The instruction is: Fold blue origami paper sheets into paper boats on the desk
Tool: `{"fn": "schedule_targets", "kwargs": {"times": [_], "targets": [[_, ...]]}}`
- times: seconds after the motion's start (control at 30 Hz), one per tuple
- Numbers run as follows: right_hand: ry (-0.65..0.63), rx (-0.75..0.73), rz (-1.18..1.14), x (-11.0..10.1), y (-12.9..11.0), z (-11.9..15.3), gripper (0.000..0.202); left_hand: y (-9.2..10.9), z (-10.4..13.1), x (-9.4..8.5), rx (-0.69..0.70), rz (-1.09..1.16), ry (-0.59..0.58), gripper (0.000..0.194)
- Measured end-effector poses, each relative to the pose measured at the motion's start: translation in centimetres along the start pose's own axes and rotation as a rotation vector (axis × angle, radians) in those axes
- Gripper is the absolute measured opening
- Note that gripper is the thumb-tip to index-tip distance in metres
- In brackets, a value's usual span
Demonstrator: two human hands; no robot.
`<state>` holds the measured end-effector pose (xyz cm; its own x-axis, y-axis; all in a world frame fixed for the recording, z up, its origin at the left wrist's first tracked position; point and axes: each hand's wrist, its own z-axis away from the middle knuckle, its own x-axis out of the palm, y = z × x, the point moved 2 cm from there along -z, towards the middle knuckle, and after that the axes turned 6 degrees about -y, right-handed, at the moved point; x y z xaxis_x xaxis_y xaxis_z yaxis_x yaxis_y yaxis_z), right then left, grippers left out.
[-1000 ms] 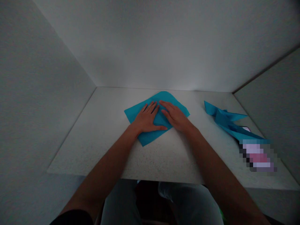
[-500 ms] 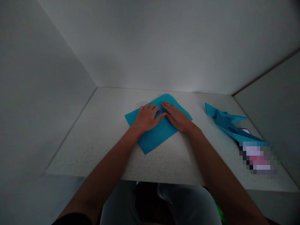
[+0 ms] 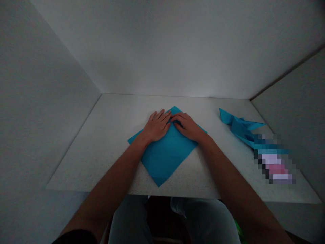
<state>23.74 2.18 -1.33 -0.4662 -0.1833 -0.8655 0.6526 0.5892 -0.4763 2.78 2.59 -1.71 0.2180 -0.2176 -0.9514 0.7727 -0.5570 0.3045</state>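
A blue sheet of paper [image 3: 166,159] lies on the pale tabletop in front of me, one corner pointing towards me and another towards the back wall. My left hand [image 3: 157,127] rests flat on its upper left part, fingers stretched out and pointing at the far corner. On the upper right part lies my right hand [image 3: 188,127], fingers bent inward and thumb apart from them. The fingertips of both hands nearly meet just below the far corner. Parts of the two upper edges are hidden under the hands.
A folded blue paper figure [image 3: 240,127] with pointed ends sits at the right of the tabletop [image 3: 83,156]. Beside it is a blurred-out object [image 3: 276,167], perhaps a phone. Pale walls enclose the table at the back and both sides.
The paper's near corner has come closer to me and its left corner has dropped nearer. My right hand has shifted slightly left, its fingers now more bent.
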Motion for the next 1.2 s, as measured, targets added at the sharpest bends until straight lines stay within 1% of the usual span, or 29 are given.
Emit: {"fn": "schedule_targets", "kwargs": {"times": [0.17, 0.23, 0.33, 0.47, 0.6, 0.67, 0.73, 0.8, 0.87, 0.93, 0.97, 1.03, 1.1, 1.13, 1.2], "targets": [[0.008, 0.200, 0.138, 0.2, 0.5, 0.3, 0.051, 0.3, 0.2, -0.1, -0.012, -0.033, -0.022, 0.078], [0.011, 0.249, 0.184, 0.3, 0.5, 0.4, 0.056, 0.4, 0.2, -0.2, -0.012, -0.031, -0.019, 0.083], [0.027, 0.283, 0.224, 0.7, 0.5, 0.2, 0.059, 0.6, 0.2, -0.2, -0.017, -0.027, -0.011, 0.087], [0.056, 0.316, 0.248, 0.9, 0.5, -0.1, 0.061, 0.6, 0.2, -0.3, -0.012, -0.013, -0.010, 0.088], [0.077, 0.261, 0.226, 0.7, 0.4, -0.2, 0.058, 0.6, 0.4, -0.6, 0.002, 0.018, -0.008, 0.092], [0.064, 0.224, 0.208, 0.6, 0.4, -0.3, 0.056, 0.6, 0.4, -1.0, 0.012, 0.035, 0.017, 0.086], [0.031, 0.186, 0.182, 0.3, 0.4, -0.2, 0.055, 0.4, 0.5, -1.6, -0.003, 0.052, 0.089, 0.064], [0.002, 0.144, 0.148, 0.0, 0.5, -0.2, 0.053, 0.0, 0.5, -2.3, -0.060, 0.071, 0.178, 0.044], [-0.022, 0.096, 0.118, -0.3, 0.5, -0.1, 0.049, -0.5, 0.5, -2.7, -0.148, 0.090, 0.239, 0.035], [-0.032, 0.068, 0.114, -0.6, 0.4, -0.1, 0.044, -1.0, 0.4, -2.8, -0.224, 0.104, 0.258, 0.037], [-0.020, 0.080, 0.126, -0.7, 0.4, 0.0, 0.044, -1.1, 0.3, -2.8, -0.244, 0.109, 0.258, 0.039], [0.047, 0.166, 0.172, -0.8, 0.5, 0.0, 0.049, -1.2, 0.2, -2.5, -0.243, 0.117, 0.241, 0.042], [0.130, 0.275, 0.216, -0.7, 0.6, 0.1, 0.059, -1.1, 0.2, -2.2, -0.221, 0.124, 0.221, 0.044], [0.157, 0.311, 0.228, -0.5, 0.7, 0.1, 0.062, -1.1, 0.1, -2.0, -0.212, 0.131, 0.214, 0.044], [0.176, 0.327, 0.226, -0.3, 0.8, 0.1, 0.063, -1.1, 0.1, -1.8, -0.213, 0.157, 0.209, 0.044]]}}
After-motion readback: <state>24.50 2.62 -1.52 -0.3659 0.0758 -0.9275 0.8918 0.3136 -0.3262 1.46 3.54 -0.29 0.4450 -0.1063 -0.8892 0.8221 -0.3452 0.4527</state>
